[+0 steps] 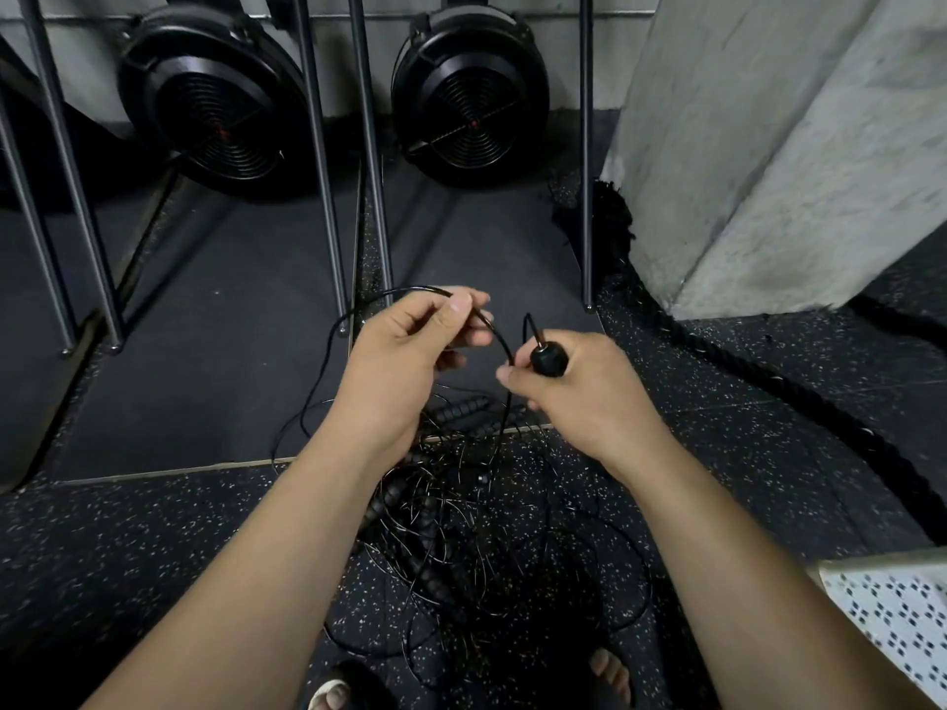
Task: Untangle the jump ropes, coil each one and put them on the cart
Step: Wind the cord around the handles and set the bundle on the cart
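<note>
A tangle of thin black jump ropes (476, 545) lies on the speckled floor in front of me, with several ribbed black handles (461, 409) mixed into it. My right hand (574, 386) grips one black handle (547, 358) by its rounded end, held above the pile. Its cord (494, 330) arcs from the handle over to my left hand (410, 361), which pinches it between thumb and fingers. From there the cord loops down on the left to the floor.
Two rowing machines with black fan housings (215, 94) (469, 94) and steel rails (369, 146) stand upright against the wall. A concrete pillar (779, 146) stands at right, with a thick black battle rope (768, 376) around it. A white perforated surface (897, 612) shows at lower right. My sandalled feet are below.
</note>
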Available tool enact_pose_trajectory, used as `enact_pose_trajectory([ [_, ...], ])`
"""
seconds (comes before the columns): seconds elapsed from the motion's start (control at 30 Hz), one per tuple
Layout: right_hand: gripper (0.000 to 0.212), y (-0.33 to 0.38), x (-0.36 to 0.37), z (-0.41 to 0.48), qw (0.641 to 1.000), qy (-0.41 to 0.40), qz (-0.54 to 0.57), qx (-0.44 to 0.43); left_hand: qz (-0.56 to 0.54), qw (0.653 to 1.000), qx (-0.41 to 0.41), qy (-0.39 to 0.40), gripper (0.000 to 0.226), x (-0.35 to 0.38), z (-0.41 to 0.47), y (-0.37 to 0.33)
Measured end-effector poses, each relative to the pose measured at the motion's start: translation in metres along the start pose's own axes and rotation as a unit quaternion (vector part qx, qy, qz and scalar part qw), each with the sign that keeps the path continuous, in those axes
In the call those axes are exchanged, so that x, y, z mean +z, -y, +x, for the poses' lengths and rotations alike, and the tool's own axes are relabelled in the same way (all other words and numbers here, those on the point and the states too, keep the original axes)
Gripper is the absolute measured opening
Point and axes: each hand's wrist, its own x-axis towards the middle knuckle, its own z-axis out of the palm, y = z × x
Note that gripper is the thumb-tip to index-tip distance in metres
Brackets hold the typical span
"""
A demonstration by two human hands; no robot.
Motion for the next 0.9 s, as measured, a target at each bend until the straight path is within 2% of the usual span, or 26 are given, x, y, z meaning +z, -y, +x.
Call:
enact_pose_trajectory([
  [0.07, 0.015, 0.004, -0.004, -0.001, 0.999, -0.028, 0.043, -0.007, 0.001, 1.0, -0.013, 0.009, 0.024, 0.0, 0.0, -0.002],
  [0.13, 0.01, 0.01, -0.009, -0.002, 0.991, -0.043, 0.124, -0.016, 0.05, 0.998, -0.026, 0.038, 0.025, 0.001, 0.0, 0.0],
  [0.23, 0.008, 0.019, -0.017, -0.005, 0.962, -0.06, 0.266, -0.027, 0.151, 0.979, -0.051, 0.131, 0.037, 0.007, -0.005, 0.011],
  [0.27, 0.008, 0.022, -0.019, -0.006, 0.953, -0.064, 0.296, -0.027, 0.17, 0.971, -0.056, 0.16, 0.035, 0.009, -0.007, 0.016],
  [0.4, 0.009, 0.024, -0.025, -0.008, 0.931, -0.07, 0.356, -0.02, 0.24, 0.936, -0.075, 0.248, 0.013, 0.016, -0.014, 0.032],
  [0.53, 0.009, 0.02, -0.031, -0.005, 0.914, -0.086, 0.397, -0.01, 0.334, 0.901, -0.092, 0.262, 0.013, 0.021, -0.014, 0.038],
  [0.63, 0.006, 0.015, -0.033, -0.002, 0.924, -0.084, 0.372, 0.004, 0.32, 0.913, -0.096, 0.233, 0.017, 0.02, -0.014, 0.037],
  [0.77, 0.003, 0.004, -0.031, 0.0, 0.97, -0.033, 0.237, 0.044, 0.309, 0.933, -0.033, 0.183, 0.015, 0.018, -0.01, 0.023],
  [0.83, 0.003, 0.0, -0.026, -0.001, 0.985, -0.006, 0.166, 0.046, 0.257, 0.956, -0.035, 0.135, 0.019, 0.015, -0.008, 0.015],
  [0.9, 0.003, 0.0, -0.022, -0.003, 0.989, 0.031, 0.139, 0.044, 0.202, 0.974, -0.03, 0.1, 0.022, 0.009, -0.006, 0.01],
])
